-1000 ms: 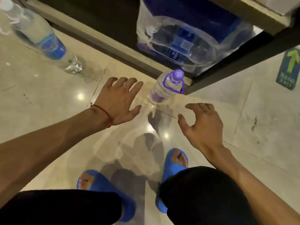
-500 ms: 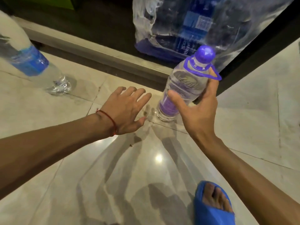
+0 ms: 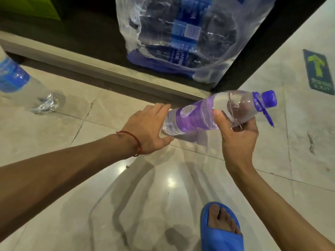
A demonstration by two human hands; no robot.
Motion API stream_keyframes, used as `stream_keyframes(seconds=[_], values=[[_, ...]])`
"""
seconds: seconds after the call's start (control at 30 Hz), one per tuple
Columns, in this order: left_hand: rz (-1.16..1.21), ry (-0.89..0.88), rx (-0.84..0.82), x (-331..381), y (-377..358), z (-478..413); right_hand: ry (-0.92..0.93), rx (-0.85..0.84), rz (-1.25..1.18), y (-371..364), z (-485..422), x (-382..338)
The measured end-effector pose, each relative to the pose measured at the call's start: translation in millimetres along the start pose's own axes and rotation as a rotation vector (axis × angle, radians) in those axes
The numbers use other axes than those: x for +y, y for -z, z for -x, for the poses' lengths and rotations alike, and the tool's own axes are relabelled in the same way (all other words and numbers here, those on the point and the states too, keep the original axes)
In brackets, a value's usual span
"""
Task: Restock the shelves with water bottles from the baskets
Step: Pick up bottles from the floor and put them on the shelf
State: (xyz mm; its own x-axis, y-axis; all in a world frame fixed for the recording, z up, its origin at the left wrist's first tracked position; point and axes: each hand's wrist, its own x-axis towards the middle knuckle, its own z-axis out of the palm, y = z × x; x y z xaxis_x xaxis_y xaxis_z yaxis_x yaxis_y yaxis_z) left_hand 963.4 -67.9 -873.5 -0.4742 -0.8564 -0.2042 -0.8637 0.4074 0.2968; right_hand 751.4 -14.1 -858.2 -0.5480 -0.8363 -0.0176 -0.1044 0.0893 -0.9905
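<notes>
At far left a blue-labelled bottle (image 3: 12, 77) sits on the floor (image 3: 126, 196). Your left hand (image 3: 146, 129), fingers straight, touches the base of the purple-labelled bottle (image 3: 208, 113) (tipped nearly level, cap rightward, off the floor); your right hand (image 3: 237, 134) grips its upper body, thumb over, fingers curled beneath.

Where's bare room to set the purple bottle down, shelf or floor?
Shelf: the dark stretch between the green box and the shrink-wrapped pack looks bare. Floor: open tile between the blue-label bottle and the left hand, and right of the shelf post toward the arrow sticker. Crowded: the pack fills the shelf's right end up to the post.
</notes>
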Motion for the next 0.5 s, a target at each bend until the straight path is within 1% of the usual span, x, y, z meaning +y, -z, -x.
stream_keyframes(seconds=[0.07,0.1,0.23,0.4,0.5], values=[[0.1,-0.046,-0.01,15.4,-8.7,-18.6,-0.105,0.092,-0.064,13.2,-3.0,10.0],[0.114,-0.076,-0.014,21.9,-14.4,-28.5,-0.149,0.127,-0.091,19.8,-4.6,16.5],[0.096,-0.142,-0.046,37.5,-39.7,-62.5,-0.256,0.2,-0.21,37.6,-3.9,30.5],[0.223,-0.152,-0.033,43.0,-52.2,-78.4,-0.317,0.207,-0.244,48.2,-4.5,35.9],[0.16,-0.193,-0.051,39.1,-47.8,-77.6,-0.324,0.202,-0.239,45.6,-3.9,30.6]])
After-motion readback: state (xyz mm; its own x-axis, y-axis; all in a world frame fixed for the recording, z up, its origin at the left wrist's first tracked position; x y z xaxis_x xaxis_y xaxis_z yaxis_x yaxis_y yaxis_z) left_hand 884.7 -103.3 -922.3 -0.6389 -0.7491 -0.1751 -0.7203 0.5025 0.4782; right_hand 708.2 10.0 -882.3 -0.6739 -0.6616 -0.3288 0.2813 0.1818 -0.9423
